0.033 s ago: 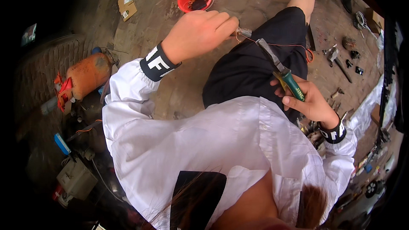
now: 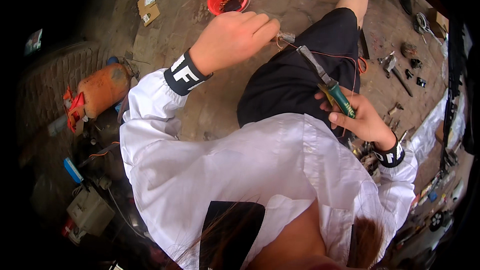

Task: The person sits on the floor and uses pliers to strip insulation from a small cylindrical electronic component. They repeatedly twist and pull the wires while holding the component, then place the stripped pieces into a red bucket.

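My left hand (image 2: 235, 37) is closed around a small grey metal piece with copper wire on it (image 2: 286, 37); its end sticks out past my fingers, and the rest is hidden. In my right hand (image 2: 362, 117) I grip pliers (image 2: 315, 67) with green and yellow handles, their jaws pointing up and left, just short of the metal piece. A thin copper wire (image 2: 335, 55) runs from the piece to the jaws, then bends down beside my right hand. Whether the jaws are clamped on the wire is too small to tell. Both hands are above my dark-clothed lap (image 2: 280, 80).
A red bucket (image 2: 211, 0) holding copper scraps stands ahead, with a cardboard piece (image 2: 148, 8) to its left. At left lies an orange gas cylinder (image 2: 105, 85). On the right are a hammer (image 2: 397, 72), red-handled scissors (image 2: 363, 65) and many scattered metal parts.
The pliers have shifted slightly left, closer to the metal piece. The wire's far part now bends down past my right hand, where it earlier ran out straighter to the right.
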Available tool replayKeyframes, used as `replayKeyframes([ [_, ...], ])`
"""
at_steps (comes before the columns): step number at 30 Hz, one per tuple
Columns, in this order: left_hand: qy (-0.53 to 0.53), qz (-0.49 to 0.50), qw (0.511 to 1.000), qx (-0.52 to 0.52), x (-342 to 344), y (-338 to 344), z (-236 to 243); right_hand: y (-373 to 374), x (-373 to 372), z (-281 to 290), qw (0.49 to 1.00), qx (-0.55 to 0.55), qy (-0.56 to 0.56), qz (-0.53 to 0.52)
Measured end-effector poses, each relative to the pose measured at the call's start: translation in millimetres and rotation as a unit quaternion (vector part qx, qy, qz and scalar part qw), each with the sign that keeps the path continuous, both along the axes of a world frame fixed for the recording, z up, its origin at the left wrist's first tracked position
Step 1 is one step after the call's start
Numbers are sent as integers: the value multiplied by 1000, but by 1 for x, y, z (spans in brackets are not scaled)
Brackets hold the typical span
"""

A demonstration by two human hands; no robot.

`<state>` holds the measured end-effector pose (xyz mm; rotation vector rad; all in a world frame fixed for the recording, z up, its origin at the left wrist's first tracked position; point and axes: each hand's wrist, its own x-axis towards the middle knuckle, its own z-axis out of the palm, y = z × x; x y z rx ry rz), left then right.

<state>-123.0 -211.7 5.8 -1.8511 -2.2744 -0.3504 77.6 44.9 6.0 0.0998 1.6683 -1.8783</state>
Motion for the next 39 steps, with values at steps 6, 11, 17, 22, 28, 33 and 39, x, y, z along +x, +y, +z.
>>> replayKeyframes([
  [6,45,-5,998,31,-1,12,-4,-9,-5,-7,999,-9,46,-19],
  [11,24,31,998,41,5,15,1,-13,-9,-13,997,-14,77,-26],
  [17,14,35,998,52,3,16,-1,-15,-13,-4,999,-14,-10,-32],
  [22,5,49,998,50,4,16,0,-17,-10,-25,992,0,122,-41],
  [28,3,58,997,46,5,17,-1,-20,-10,-16,995,-69,-14,-66],
  [33,-97,121,987,35,8,13,-4,-22,-8,-21,996,-64,17,-56],
  [39,-665,310,660,164,-1,8,-38,-33,-11,-26,988,18,86,-128],
])
